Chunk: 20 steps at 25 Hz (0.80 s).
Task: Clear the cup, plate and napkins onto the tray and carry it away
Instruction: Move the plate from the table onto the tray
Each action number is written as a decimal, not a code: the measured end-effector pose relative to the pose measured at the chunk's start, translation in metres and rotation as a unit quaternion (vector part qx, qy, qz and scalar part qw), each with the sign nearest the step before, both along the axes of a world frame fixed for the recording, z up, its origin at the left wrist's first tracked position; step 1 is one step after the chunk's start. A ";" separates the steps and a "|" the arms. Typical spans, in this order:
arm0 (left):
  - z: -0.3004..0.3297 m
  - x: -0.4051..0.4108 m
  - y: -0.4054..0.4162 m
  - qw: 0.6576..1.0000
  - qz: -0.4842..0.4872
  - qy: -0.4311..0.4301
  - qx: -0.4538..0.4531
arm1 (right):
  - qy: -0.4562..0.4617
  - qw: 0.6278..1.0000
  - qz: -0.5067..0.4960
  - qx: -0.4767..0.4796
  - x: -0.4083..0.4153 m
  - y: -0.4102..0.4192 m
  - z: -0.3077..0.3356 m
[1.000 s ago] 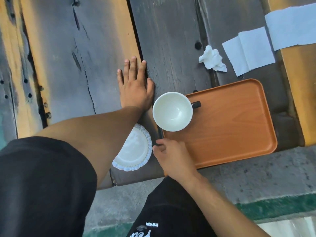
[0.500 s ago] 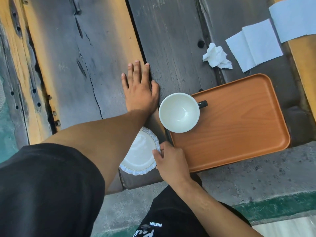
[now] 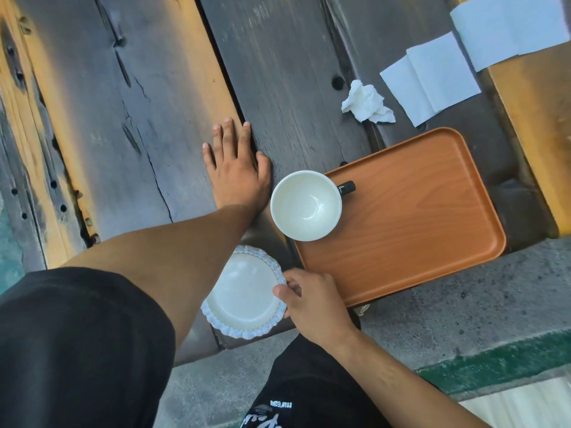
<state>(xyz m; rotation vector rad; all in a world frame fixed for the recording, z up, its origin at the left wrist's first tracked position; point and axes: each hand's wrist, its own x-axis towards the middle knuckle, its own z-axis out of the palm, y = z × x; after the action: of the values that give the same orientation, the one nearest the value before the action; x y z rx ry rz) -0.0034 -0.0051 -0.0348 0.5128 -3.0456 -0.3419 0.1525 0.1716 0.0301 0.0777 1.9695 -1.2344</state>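
Right hand point(image 3: 315, 299) now gripping plate point(image 3: 244, 291) rim

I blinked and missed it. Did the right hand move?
Yes. The right hand slid left from the tray near corner onto the plate rim.

The worktop point(image 3: 287, 72) is built of wide, weathered grey planks with dark gaps, cracks and knot holes, their edges glowing amber in warm light. Below it lies rough grey concrete floor point(image 3: 463, 310) crossed by a green painted stripe point(image 3: 500, 359).
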 end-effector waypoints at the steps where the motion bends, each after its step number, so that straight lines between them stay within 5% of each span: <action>1: 0.000 0.000 0.000 1.000 0.000 -0.001 -0.001 | -0.003 1.000 -0.003 -0.009 0.000 0.005 0.001; 20: 0.001 0.001 -0.001 1.000 -0.005 0.002 0.012 | -0.038 0.997 -0.069 0.007 -0.026 0.151 0.000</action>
<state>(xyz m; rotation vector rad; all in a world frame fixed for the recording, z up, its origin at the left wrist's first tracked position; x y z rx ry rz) -0.0028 -0.0064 -0.0342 0.4991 -3.0454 -0.3792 0.1270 0.3226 0.0299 0.2669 1.9329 -1.2864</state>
